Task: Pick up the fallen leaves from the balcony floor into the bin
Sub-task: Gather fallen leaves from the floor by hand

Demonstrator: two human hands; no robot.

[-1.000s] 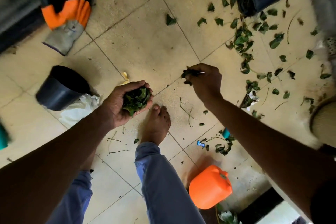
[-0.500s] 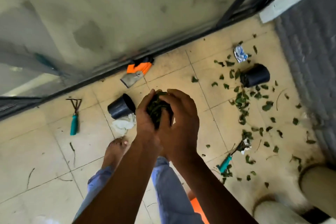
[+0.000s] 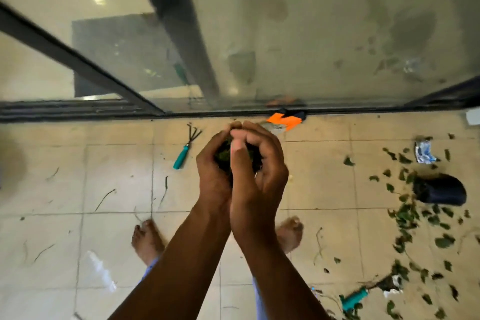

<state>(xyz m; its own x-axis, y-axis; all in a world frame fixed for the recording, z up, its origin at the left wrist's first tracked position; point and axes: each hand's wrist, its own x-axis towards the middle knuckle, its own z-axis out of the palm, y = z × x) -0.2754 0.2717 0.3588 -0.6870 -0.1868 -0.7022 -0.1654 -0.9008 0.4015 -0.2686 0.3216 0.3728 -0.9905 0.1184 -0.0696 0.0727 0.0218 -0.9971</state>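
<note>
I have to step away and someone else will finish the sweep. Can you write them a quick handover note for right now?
Left hand and right hand are cupped together around a clump of leaves, held above the floor.
Many loose leaves lie on the tiles to the right, around the tipped black pot.
No bin is in view.
Done: one handful gathered.
Left: find the bin, drop this handful in, then collect the rest.

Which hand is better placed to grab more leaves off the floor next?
The right hand, probably. The loose leaves lie on the tiles to its side, near the tipped black pot. The left hand cups most of the gathered bundle, so it should keep holding.
</note>
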